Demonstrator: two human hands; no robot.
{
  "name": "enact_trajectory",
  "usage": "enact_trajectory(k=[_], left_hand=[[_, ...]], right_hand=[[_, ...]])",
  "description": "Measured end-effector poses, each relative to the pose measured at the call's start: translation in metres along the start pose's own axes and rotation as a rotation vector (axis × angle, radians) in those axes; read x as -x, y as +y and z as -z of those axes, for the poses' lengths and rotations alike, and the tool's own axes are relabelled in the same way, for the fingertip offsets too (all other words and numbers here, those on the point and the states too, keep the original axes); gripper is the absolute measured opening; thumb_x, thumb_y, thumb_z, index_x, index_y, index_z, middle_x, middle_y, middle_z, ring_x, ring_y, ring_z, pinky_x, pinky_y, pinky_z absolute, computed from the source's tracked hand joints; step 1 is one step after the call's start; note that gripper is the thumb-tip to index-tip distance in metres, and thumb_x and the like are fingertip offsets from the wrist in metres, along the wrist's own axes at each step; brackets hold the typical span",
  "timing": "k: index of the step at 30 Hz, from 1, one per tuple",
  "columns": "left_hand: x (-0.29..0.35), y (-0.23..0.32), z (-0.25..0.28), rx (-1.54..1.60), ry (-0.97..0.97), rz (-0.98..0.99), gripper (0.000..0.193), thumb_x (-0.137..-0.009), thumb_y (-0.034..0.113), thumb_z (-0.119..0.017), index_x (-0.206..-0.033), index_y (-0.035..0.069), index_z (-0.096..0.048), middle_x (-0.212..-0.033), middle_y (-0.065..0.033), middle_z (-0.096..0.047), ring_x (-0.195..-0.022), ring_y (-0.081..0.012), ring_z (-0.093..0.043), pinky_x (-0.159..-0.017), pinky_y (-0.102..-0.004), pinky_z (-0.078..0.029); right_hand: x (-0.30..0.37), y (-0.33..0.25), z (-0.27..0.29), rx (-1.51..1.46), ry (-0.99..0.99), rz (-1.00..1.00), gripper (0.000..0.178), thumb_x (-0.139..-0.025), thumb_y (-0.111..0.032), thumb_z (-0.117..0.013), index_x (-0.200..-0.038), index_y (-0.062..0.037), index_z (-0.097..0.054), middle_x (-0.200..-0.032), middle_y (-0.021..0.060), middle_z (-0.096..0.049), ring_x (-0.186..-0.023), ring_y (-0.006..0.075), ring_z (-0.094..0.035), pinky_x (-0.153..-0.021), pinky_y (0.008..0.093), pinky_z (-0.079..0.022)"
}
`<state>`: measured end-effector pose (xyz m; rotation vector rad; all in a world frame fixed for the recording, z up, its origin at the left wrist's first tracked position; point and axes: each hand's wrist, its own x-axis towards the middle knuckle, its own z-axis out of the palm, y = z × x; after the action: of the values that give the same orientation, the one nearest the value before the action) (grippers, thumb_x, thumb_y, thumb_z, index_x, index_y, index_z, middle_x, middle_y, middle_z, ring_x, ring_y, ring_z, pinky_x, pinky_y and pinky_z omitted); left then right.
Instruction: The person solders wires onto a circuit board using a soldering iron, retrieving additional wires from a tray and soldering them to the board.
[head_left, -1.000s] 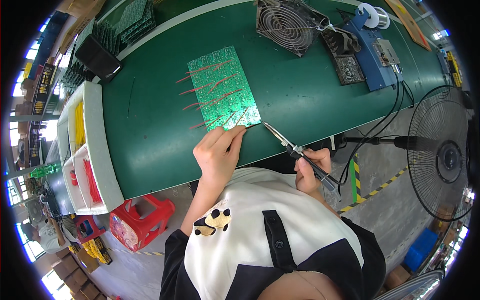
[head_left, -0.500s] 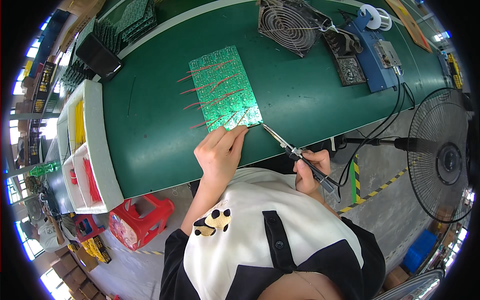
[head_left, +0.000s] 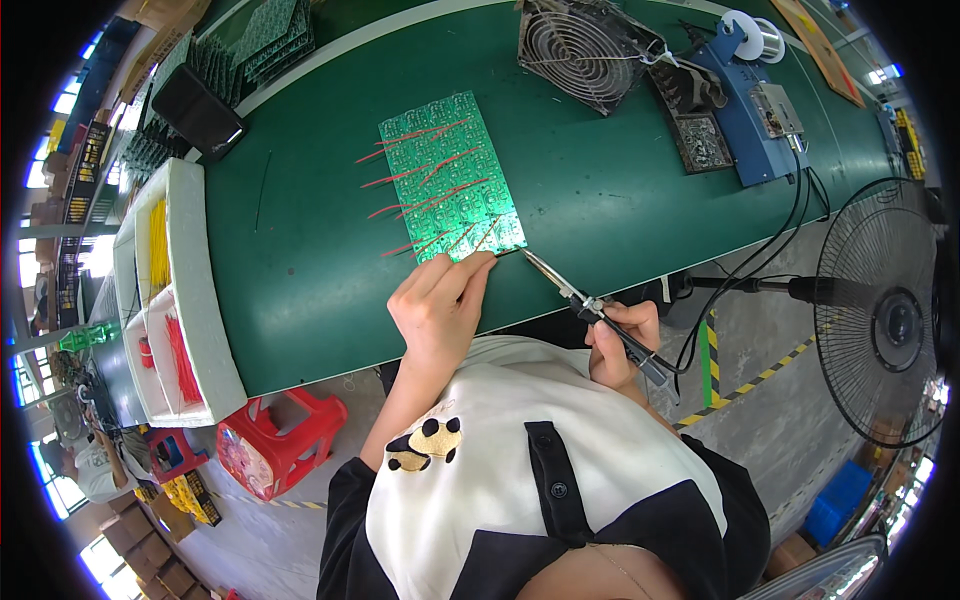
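Note:
A green panel of small circuit boards [head_left: 450, 150] lies on the bench, with several red wires [head_left: 392, 181] across it, some sticking out past its left edge. My left hand [head_left: 436, 305] is at the panel's near edge, its thumb and fingers pinched on a thin dark-looking wire [head_left: 509, 251]. My right hand [head_left: 625, 340] grips a soldering iron [head_left: 562, 285] by its handle. The iron slants up to the left, and its tip is at the panel's near right corner, close to the end of the pinched wire. Whether tip and wire touch is too small to tell.
Far right stand a caged fan [head_left: 575, 55] and a blue solder feeder [head_left: 745, 120] with a spool [head_left: 740, 35]. A white foam box [head_left: 215, 340] holds yellow and red wires at left, near a black phone [head_left: 197, 112]. A cable [head_left: 745, 270] trails right.
The soldering iron's tip has shifted very slightly left. Both hands keep their grips, and the panel lies almost exactly as before.

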<state>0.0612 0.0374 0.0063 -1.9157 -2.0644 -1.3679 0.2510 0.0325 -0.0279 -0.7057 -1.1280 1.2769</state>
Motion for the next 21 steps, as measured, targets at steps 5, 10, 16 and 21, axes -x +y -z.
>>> enact_trajectory(k=[5, 10, 16, 21], left_hand=[[0.0009, 0.0013, 0.0008, -0.019, -0.006, 0.003, 0.012, -0.063, 0.003, -0.072, -0.073, 0.008, -0.068, -0.05, -0.0033, -0.043, -0.044, -0.0152, -0.041, -0.041, -0.0284, -0.032], [0.0014, -0.002, -0.0026, -0.045, -0.018, -0.027, 0.013, -0.062, 0.006, -0.073, -0.072, 0.01, -0.067, -0.052, -0.0018, -0.043, -0.044, -0.0161, -0.044, -0.041, -0.0287, -0.034], [0.0002, -0.0017, -0.0012, -0.064, -0.008, -0.039, 0.012, -0.063, 0.006, -0.073, -0.072, 0.011, -0.067, -0.052, -0.0015, -0.042, -0.044, -0.016, -0.044, -0.041, -0.0285, -0.034], [0.0, -0.0005, -0.0009, -0.095, -0.007, -0.037, 0.012, -0.062, 0.006, -0.073, -0.071, 0.011, -0.066, -0.052, -0.001, -0.042, -0.044, -0.0155, -0.044, -0.04, -0.028, -0.034]], right_hand=[[0.0017, 0.0002, 0.0021, 0.004, -0.014, 0.006, 0.018, -0.078, 0.002, -0.054, -0.091, 0.0012, -0.04, -0.081, 0.018, -0.056, -0.062, 0.0082, -0.042, -0.062, 0.024, -0.037], [0.0019, 0.0036, 0.0067, 0.001, -0.031, -0.008, 0.018, -0.078, 0.003, -0.053, -0.091, 0.0014, -0.04, -0.09, 0.0229, -0.059, -0.066, 0.0095, -0.046, -0.066, 0.0246, -0.039], [0.0042, 0.0056, 0.0083, 0.043, -0.025, -0.003, 0.018, -0.077, 0.004, -0.054, -0.09, 0.0023, -0.041, -0.092, 0.0248, -0.058, -0.076, 0.0141, -0.054, -0.073, 0.0269, -0.042], [0.0045, 0.0076, 0.0089, 0.082, -0.034, 0.033, 0.017, -0.076, 0.006, -0.054, -0.087, 0.0039, -0.042, -0.091, 0.0291, -0.058, -0.087, 0.0228, -0.059, -0.081, 0.032, -0.044]])
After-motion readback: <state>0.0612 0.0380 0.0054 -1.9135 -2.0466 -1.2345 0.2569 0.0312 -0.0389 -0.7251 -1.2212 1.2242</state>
